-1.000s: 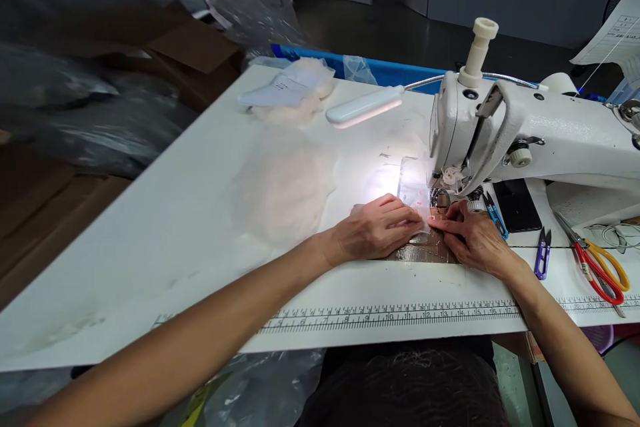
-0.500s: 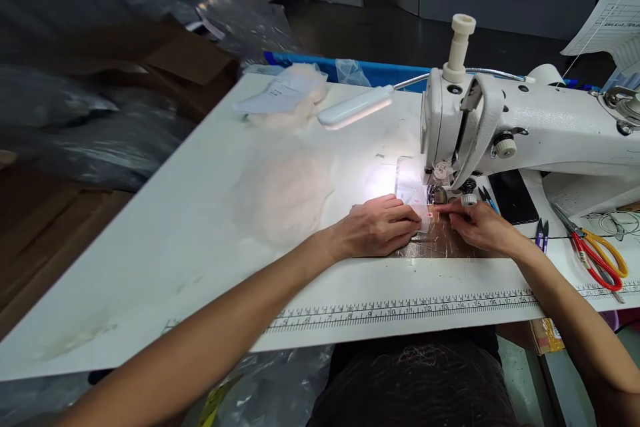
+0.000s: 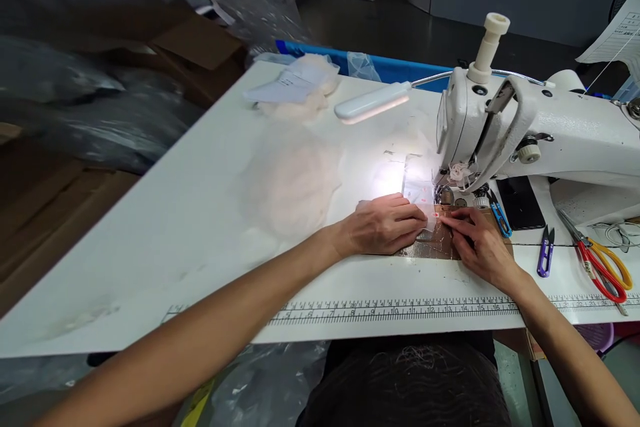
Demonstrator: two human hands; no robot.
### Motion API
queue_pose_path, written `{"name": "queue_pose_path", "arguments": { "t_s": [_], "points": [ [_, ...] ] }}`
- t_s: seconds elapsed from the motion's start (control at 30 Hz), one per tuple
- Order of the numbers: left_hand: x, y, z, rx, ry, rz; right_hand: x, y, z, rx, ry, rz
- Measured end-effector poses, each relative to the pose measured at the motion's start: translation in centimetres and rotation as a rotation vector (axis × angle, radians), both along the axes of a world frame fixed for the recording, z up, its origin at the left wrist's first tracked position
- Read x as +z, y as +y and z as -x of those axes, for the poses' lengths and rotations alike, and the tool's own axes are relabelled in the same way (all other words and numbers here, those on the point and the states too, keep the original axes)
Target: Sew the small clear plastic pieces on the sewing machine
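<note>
Under the needle area of a white sewing machine (image 3: 485,120) lies a thin white piece of fabric (image 3: 420,190) with small pinkish-red marks. My left hand (image 3: 387,223) rests on its left side, fingers curled and pressed together on its near edge. From the right, my right hand (image 3: 480,240) reaches in with thumb and index finger closed at the fabric's right edge, beside a red mark just in front of the presser foot. Exactly what lies between those fingertips is too small to see. Both hands are over a brown, shiny plate (image 3: 435,247).
Blue thread snips (image 3: 500,215), purple snips (image 3: 545,252), a black phone (image 3: 521,203) and red-and-yellow scissors (image 3: 603,267) lie on the right. Sheer pale fabric (image 3: 295,180) spreads leftward. A lamp (image 3: 373,103) hangs over the table; a printed ruler (image 3: 375,310) runs along its front.
My right hand has drawn slightly back toward me from the presser foot, uncovering the blue snips. My left hand stays on the fabric. The whole view has shifted a little.
</note>
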State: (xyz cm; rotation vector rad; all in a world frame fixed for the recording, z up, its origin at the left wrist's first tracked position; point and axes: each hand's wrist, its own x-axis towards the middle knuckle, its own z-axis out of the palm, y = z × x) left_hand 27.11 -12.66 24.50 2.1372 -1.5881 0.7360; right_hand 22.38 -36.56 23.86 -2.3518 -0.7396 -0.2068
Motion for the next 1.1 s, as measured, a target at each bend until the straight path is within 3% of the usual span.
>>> {"name": "queue_pose_path", "arguments": {
  "t_s": [0.17,0.4,0.5,0.73,0.83,1.1],
  "points": [
    [0.1,0.1,0.1,0.014,-0.032,-0.013,-0.1,0.0,-0.2,-0.027,0.031,-0.082],
    [0.4,0.0,0.2,0.027,-0.065,0.035,0.1,0.3,0.0,-0.031,0.0,-0.08],
    [0.2,0.0,0.1,0.015,-0.045,0.004,0.1,0.4,0.1,-0.032,-0.024,-0.029],
    [0.0,0.2,0.4,0.024,-0.093,-0.037,-0.5,0.8,0.4,0.009,-0.14,0.259],
    [0.2,0.3,0.8,0.047,-0.12,-0.098,-0.2,0.8,0.0,0.007,-0.156,0.3],
    [-0.4,-0.4,1.1,0.104,-0.09,-0.021,0.4,0.4,-1.2,0.043,-0.051,0.284]
  ]
}}
